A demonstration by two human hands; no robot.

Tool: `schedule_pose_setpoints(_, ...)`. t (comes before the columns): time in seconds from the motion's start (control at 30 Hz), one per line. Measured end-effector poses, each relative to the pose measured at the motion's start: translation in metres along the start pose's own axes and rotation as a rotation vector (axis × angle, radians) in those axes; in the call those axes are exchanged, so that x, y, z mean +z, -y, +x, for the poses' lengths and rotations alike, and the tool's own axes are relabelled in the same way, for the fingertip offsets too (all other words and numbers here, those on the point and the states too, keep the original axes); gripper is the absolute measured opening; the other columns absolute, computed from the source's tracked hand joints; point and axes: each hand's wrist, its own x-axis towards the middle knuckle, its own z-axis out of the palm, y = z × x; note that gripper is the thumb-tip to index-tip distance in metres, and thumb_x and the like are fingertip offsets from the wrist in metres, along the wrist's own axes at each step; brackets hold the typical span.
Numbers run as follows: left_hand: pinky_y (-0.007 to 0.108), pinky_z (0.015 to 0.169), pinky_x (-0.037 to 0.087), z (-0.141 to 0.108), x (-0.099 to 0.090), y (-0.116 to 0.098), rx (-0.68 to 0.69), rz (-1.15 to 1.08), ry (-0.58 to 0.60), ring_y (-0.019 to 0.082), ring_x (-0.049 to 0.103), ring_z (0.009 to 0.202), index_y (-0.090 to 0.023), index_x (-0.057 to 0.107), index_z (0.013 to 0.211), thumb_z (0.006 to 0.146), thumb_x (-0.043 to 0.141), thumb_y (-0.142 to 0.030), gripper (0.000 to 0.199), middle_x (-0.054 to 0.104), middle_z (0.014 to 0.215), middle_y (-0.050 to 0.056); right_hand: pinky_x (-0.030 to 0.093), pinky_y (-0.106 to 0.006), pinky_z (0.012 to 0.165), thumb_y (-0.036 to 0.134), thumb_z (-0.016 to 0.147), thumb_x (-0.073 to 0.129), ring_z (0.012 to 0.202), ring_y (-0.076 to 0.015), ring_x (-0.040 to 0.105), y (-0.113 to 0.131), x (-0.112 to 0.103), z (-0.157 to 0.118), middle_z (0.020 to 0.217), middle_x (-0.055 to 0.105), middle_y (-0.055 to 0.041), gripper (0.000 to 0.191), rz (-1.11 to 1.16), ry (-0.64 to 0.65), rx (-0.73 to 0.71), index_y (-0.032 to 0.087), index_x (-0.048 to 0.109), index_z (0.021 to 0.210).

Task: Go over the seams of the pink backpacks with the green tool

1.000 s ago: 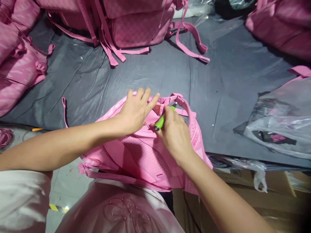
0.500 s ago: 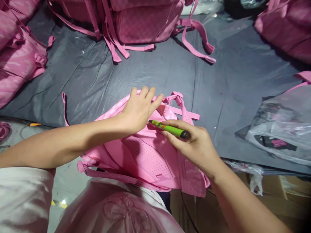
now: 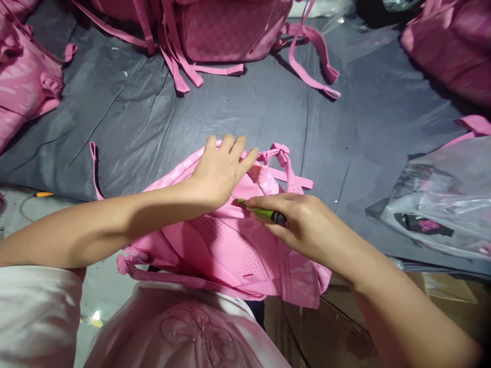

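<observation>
A pink backpack lies at the table's near edge against my body, its perforated back panel facing up. My left hand holds it down, fingers bent over the far edge. In my right hand is a green marker pen with a black end. The pen slants down to the left, and its tip is at the pink fabric just right of my left wrist. Whether the tip touches cannot be made out. Straps with a knotted end stick out beyond the backpack's far right side.
More pink backpacks stand at the back, far left and far right of the dark-covered table. A clear plastic bag with something pink and black inside lies at right. Below the table are cardboard boxes.
My right hand has rolled over so that its back faces up, and the pen's black end has dropped slightly left. My left hand stays on the backpack. The view has shifted a little.
</observation>
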Motion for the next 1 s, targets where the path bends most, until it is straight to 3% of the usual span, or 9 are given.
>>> schedule_pose_setpoints(0.17, 0.051, 0.109, 0.035, -0.0005, -0.0054, 0.0008, -0.001, -0.029, 0.050, 0.037, 0.040, 0.136, -0.019, 0.033, 0.155, 0.090, 0.066, -0.028, 0.073, 0.036, 0.157, 0.018, 0.055, -0.031, 0.074, 0.011, 0.086, 0.057, 0.082, -0.0202, 0.073, 0.0003, 0.0022, 0.0025, 0.097, 0.078, -0.0044, 0.030, -0.001, -0.009, -0.046, 0.022, 0.073, 0.110)
schedule_pose_setpoints(0.37, 0.052, 0.109, 0.035, -0.0013, -0.0079, 0.0031, 0.019, -0.043, 0.048, 0.038, 0.041, 0.136, -0.018, 0.033, 0.155, 0.092, 0.061, -0.024, 0.069, 0.036, 0.157, 0.019, 0.053, -0.030, 0.073, 0.011, 0.088, 0.055, 0.074, -0.0196, 0.070, 0.0046, -0.0012, 0.0064, 0.081, 0.075, -0.0033, 0.025, -0.003, 0.041, -0.044, 0.023, 0.074, 0.099)
schedule_pose_setpoints(1.0, 0.051, 0.106, 0.038, -0.0008, -0.0054, 0.0057, 0.034, -0.033, 0.037, 0.038, 0.042, 0.136, -0.017, 0.033, 0.155, 0.096, 0.056, -0.025, 0.063, 0.035, 0.158, 0.018, 0.054, -0.033, 0.081, 0.006, 0.089, 0.050, 0.079, -0.0199, 0.070, 0.0090, 0.0035, 0.0039, 0.086, 0.074, -0.0033, 0.030, 0.067, 0.052, -0.038, 0.023, 0.072, 0.101)
